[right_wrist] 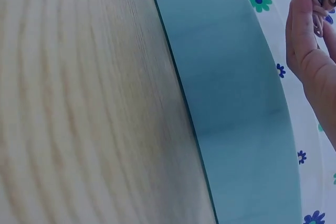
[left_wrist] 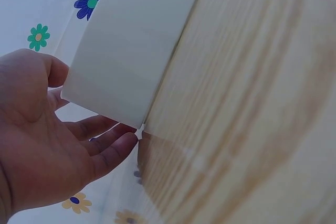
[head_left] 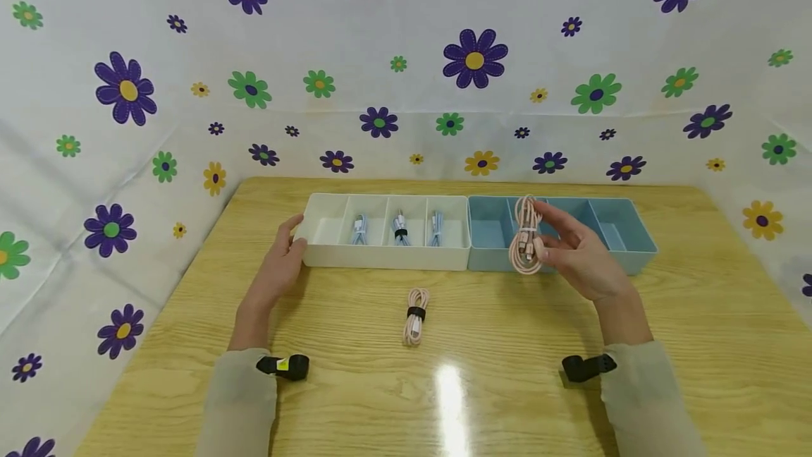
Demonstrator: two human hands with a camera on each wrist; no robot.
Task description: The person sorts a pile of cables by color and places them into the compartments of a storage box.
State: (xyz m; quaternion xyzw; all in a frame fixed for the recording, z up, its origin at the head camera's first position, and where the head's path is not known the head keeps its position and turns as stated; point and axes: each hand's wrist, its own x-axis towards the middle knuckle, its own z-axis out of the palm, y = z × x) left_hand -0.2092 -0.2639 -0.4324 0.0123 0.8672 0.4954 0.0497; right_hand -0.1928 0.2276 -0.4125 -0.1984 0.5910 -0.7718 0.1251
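Hands apart: right hand (head_left: 586,263) pinches a coiled pink cable (head_left: 526,221) up at the blue tray (head_left: 488,259); left hand (head_left: 275,266), fingers loose, touches the white tray (head_left: 387,257) at its nine o'clock. Reads to me as stowing; next probably calls for lowering, then release. Count: trays, two; pink cables, two, the loose cable (head_left: 416,316) at eight o'clock from the held; blue cables (head_left: 359,231), three.

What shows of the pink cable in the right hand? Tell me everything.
The pink cable is a cord wound into a long oval bundle, connector ends showing in its lower half. The right hand pinches its side between thumb and fingers, holding it raised and roughly upright; in the head view it overlaps the blue tray.
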